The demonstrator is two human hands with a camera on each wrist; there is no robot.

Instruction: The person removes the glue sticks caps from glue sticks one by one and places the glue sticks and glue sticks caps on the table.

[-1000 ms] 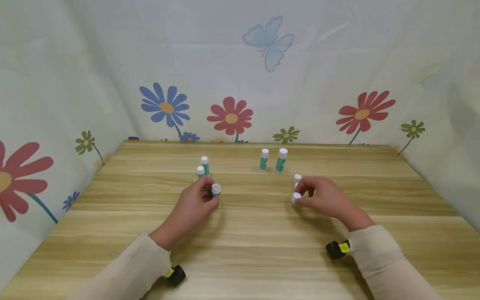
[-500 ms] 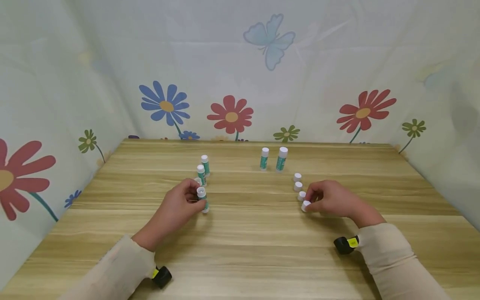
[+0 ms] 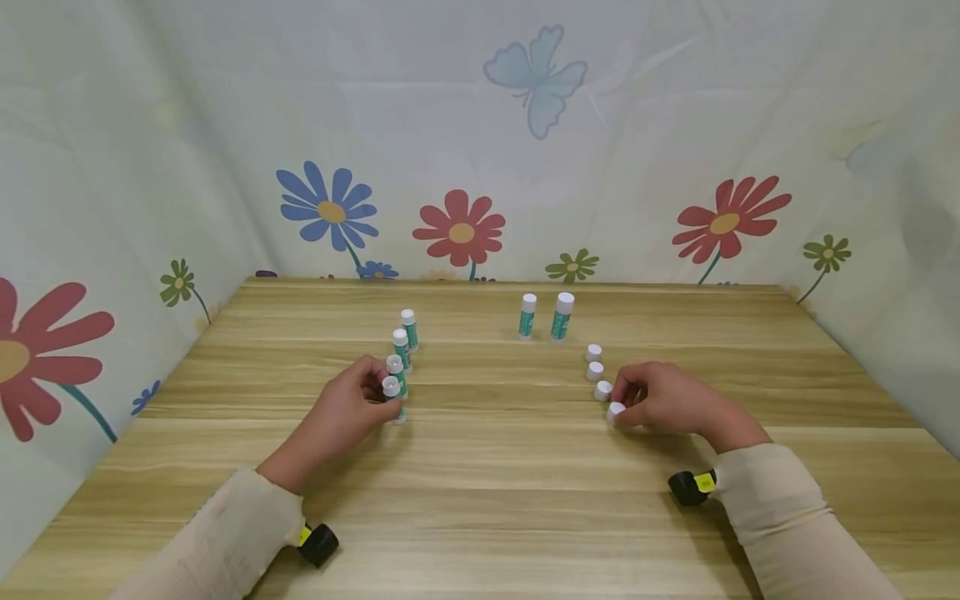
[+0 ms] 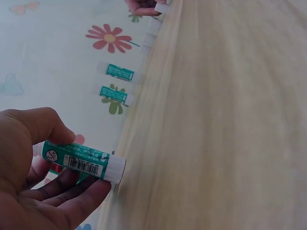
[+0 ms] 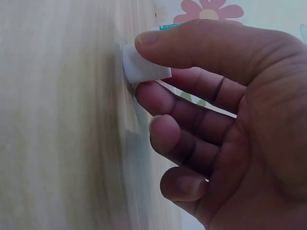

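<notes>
On the wooden bench point(image 3: 495, 467), left hand point(image 3: 341, 412) grips an uncapped glue stick point(image 3: 393, 398) upright at row's near end; right hand point(image 3: 667, 398) pinches a white cap point(image 3: 615, 410) (fourth in line). Set both flat, release straight up, avoid nudging neighbours.

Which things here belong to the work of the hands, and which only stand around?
In use:
- open glue stick, held by the left hand
- white cap, pinched by the right hand

Standing around:
- three uncapped sticks behind
- three loose caps
- two capped sticks
- table
</notes>
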